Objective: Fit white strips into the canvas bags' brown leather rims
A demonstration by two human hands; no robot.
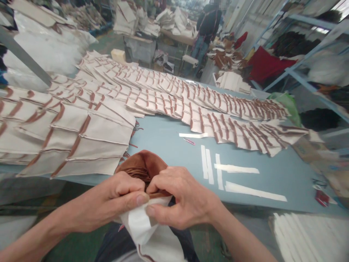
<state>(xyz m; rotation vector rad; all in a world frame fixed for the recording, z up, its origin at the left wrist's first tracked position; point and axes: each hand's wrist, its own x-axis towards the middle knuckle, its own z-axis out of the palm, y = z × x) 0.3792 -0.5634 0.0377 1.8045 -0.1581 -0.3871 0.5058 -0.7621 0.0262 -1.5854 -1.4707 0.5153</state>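
Observation:
Both hands grip a sewn fabric piece [147, 227], white on the near side with brown suede-like cloth [149, 160] on the far side. My left hand [125, 198] pinches its upper edge from the left, thumb lying over the white cloth. From the right, my right hand [177, 196] holds the same edge, its fingers curled over the brown side and thumb on the white. The two hands nearly meet at the middle. The white part hangs down over my lap, and dark gathered folds show inside the brown cloth.
Rows of overlapping cream panels with brown seams [169, 102] cover the far and left parts of the blue table [163, 133]. White strips [237, 168] and a small pink tool [189, 141] lie on it. Behind, a person [207, 29] stands near cloth piles; metal shelving [302, 80] is at right.

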